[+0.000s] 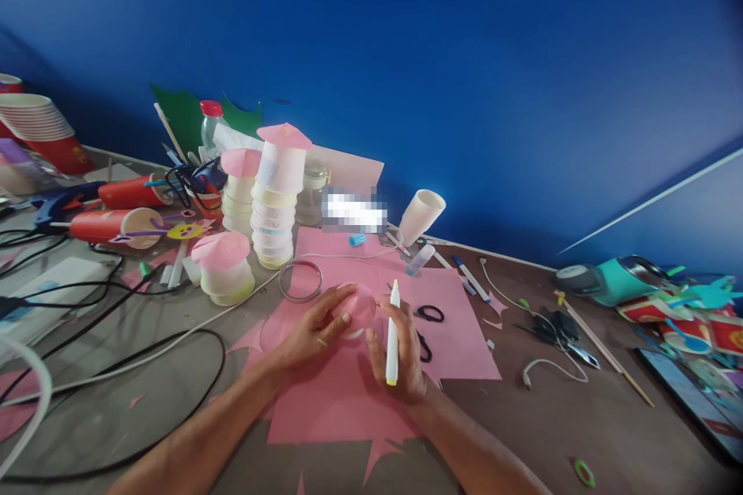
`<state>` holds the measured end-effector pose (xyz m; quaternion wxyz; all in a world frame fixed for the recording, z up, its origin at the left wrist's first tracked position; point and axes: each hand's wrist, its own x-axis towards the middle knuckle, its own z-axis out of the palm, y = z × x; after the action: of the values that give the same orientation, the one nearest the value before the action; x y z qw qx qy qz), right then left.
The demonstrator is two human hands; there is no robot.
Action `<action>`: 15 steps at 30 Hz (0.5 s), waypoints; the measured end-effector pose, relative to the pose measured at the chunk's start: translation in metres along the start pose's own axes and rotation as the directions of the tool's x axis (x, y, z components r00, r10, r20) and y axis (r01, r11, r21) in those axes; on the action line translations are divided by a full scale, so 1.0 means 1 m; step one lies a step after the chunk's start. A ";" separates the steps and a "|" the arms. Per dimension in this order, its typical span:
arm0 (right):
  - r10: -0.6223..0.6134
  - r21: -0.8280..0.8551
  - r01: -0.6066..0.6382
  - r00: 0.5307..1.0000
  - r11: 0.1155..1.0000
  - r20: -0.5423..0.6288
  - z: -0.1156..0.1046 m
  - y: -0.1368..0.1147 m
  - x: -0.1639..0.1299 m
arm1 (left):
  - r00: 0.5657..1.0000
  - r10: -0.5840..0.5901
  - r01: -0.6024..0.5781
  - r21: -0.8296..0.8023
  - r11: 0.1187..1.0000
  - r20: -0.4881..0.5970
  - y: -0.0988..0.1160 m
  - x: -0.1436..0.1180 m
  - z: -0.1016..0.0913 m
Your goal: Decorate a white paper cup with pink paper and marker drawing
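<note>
At the far left edge, a stack of paper bowls (32, 114) is sitting half cut off by the frame, with red cups beneath it hard to make out. Two red cups (110, 224) are lying on their sides beside it, mouths open and showing pale insides; what they hold cannot be told. Black cables (116, 371) and a white cable are looping across the grey table (609, 433), running out of view at the left. A short lidded tub (224, 267) with a pink top is standing just left of a tall cup stack (272, 201), also capped in pink; the contents of both are hidden. Behind them a bottle (210, 124) with a red cap is mostly covered.

The left hand (316, 329) is curling its fingers over a pink cup (361, 308), clamped on it above the pink sheet (453, 332); the hand is hiding much of the cup. The right hand (400, 360) is closing around a white marker (393, 332), tip up, touching the cup's side.

A blurred patch (354, 210) is covering whatever label stands behind, so no writing is readable. An empty white cup (422, 215) is leaning to its right. Scissors (429, 314) are lying partly behind the right hand. Far right, a teal jug (609, 282) is lying beside a blurry heap of coloured paper, cut off by the edge.
</note>
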<state>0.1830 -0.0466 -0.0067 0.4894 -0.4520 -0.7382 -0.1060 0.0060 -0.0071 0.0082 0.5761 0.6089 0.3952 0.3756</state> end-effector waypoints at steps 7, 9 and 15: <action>0.117 0.062 -0.123 0.988 0.990 0.098 0.003 -0.006 0.003 | 1.000 0.011 -0.011 0.001 1.000 0.028 -0.001 0.003 -0.001; 0.139 0.081 -0.149 0.984 0.986 0.110 0.004 -0.008 0.002 | 1.000 0.000 0.001 -0.018 1.000 0.031 0.001 0.003 -0.001; 0.136 0.079 -0.141 0.988 0.987 0.076 0.004 -0.009 -0.001 | 0.999 -0.040 0.040 -0.007 0.999 0.033 0.004 0.002 0.000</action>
<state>0.1736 -0.0494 -0.0068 0.4880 -0.4848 -0.7255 -0.0249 0.0075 -0.0053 0.0122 0.5924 0.6046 0.3964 0.3555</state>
